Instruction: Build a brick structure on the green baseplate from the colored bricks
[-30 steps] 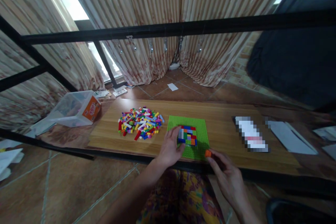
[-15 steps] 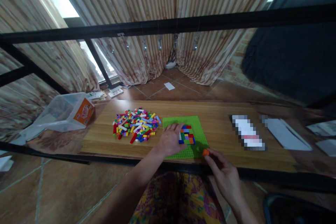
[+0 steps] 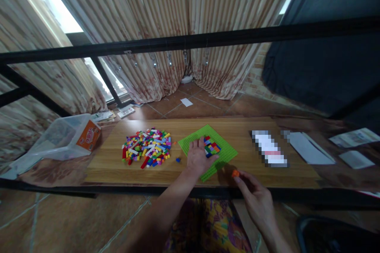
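Note:
A green studded baseplate (image 3: 208, 129) lies turned cornerwise on the wooden table. On it stands a flat block of coloured toy bricks (image 3: 212, 147) in red, blue, orange, green and white, partly hidden by my left hand (image 3: 198, 159). That hand rests on the plate with fingers stretched out and thumb apart, beside the block. In front of the plate's right side, my right hand (image 3: 255, 190) pinches a small orange toy brick (image 3: 235, 173) between thumb and fingers. A loose blue brick (image 3: 178, 160) is left of my left hand.
To the left spreads a heap of mixed bricks (image 3: 147, 147). Past the table's left end stands a clear plastic box (image 3: 67, 134) with an orange label. A blurred-out phone-shaped object (image 3: 269, 148) is on the right, with papers (image 3: 311, 148) beyond. A black rail (image 3: 190, 41) crosses behind the table.
The baseplate has turned from square to cornerwise under my left hand, its bricks turning with it. The blue brick now shows beside the plate. My right hand keeps hold of the orange brick.

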A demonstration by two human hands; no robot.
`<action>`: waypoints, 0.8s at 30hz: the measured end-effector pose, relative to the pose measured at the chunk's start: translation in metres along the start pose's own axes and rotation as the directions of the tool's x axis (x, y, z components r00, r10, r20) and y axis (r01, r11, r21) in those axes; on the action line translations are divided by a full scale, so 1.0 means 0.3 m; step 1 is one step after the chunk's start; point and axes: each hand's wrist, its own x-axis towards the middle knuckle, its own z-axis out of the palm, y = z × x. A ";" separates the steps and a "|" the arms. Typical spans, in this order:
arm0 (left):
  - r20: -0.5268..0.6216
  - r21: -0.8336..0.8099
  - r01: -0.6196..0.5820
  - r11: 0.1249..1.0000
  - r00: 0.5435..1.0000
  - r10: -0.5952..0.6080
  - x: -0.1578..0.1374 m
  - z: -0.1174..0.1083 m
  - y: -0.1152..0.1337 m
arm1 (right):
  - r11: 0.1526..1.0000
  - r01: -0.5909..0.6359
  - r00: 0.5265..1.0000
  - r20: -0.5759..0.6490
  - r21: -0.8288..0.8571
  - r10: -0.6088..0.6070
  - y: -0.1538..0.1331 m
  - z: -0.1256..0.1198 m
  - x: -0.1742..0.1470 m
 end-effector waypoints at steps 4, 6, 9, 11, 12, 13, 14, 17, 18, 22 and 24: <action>-0.066 -0.070 -0.104 0.992 0.993 0.100 -0.053 -0.075 -0.051 | 0.999 -0.031 0.999 0.022 0.015 0.031 0.004 0.006 0.002; -0.122 -0.050 -0.094 0.994 0.989 0.088 -0.106 -0.117 -0.097 | 0.999 -0.036 0.999 0.030 0.017 0.036 -0.007 0.021 0.002; -0.088 -0.019 -0.076 0.997 0.993 0.074 -0.184 -0.161 -0.181 | 0.998 0.058 0.991 0.119 0.025 -0.060 -0.053 0.083 0.002; -0.077 0.006 -0.078 0.997 0.994 0.078 -0.211 -0.176 -0.234 | 0.983 0.185 0.953 0.241 0.016 -0.183 -0.094 0.152 0.002; -0.090 0.024 -0.075 0.997 0.993 0.077 -0.215 -0.180 -0.256 | 0.965 0.261 0.917 0.313 -0.004 -0.246 -0.111 0.190 0.003; -0.112 0.044 -0.069 0.997 0.991 0.074 -0.214 -0.182 -0.276 | 0.942 0.334 0.879 0.368 -0.025 -0.302 -0.125 0.228 0.004; -0.133 0.064 -0.063 0.996 0.988 0.071 -0.208 -0.184 -0.292 | 0.917 0.396 0.846 0.406 -0.045 -0.345 -0.131 0.262 0.006; -0.158 0.114 -0.050 0.992 0.985 0.067 -0.183 -0.186 -0.326 | 0.843 0.523 0.779 0.473 -0.128 -0.411 -0.112 0.320 0.006; -0.155 0.122 -0.050 0.991 0.986 0.069 -0.177 -0.185 -0.333 | 0.821 0.551 0.763 0.490 -0.150 -0.422 -0.096 0.321 0.004; -0.147 0.130 -0.071 0.989 0.985 0.091 -0.167 -0.176 -0.351 | 0.769 0.605 0.729 0.533 -0.207 -0.429 -0.034 0.246 -0.012; -0.158 0.135 -0.075 0.988 0.983 0.097 -0.165 -0.171 -0.357 | 0.765 0.603 0.733 0.537 -0.228 -0.417 -0.018 0.181 -0.022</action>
